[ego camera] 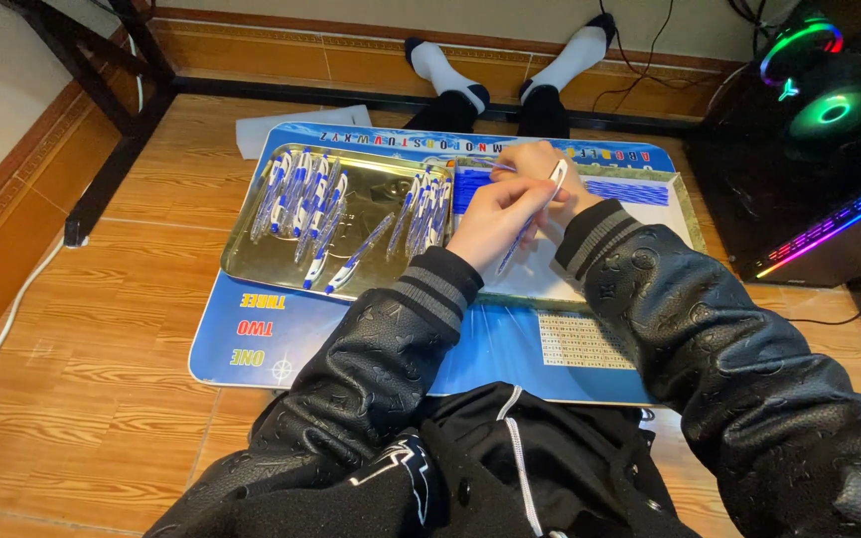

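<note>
My left hand (495, 217) and my right hand (540, 169) meet over a blue and white sheet (630, 194) lying on the right metal tray (695, 214). Together they hold one blue and white pen (535, 214), its white end up by the right fingers and its tip pointing down toward me. Both sleeves are black with grey striped cuffs. To the left, a gold metal tray (251, 259) holds several blue and white pens (301, 204) in loose rows.
The trays rest on a blue play mat (261, 349) on a wooden floor. A white sheet (281, 130) lies behind the mat. A computer case with coloured lights (819, 149) stands at right, black table legs (112, 90) at left. My feet in white socks (440, 70) reach the wall.
</note>
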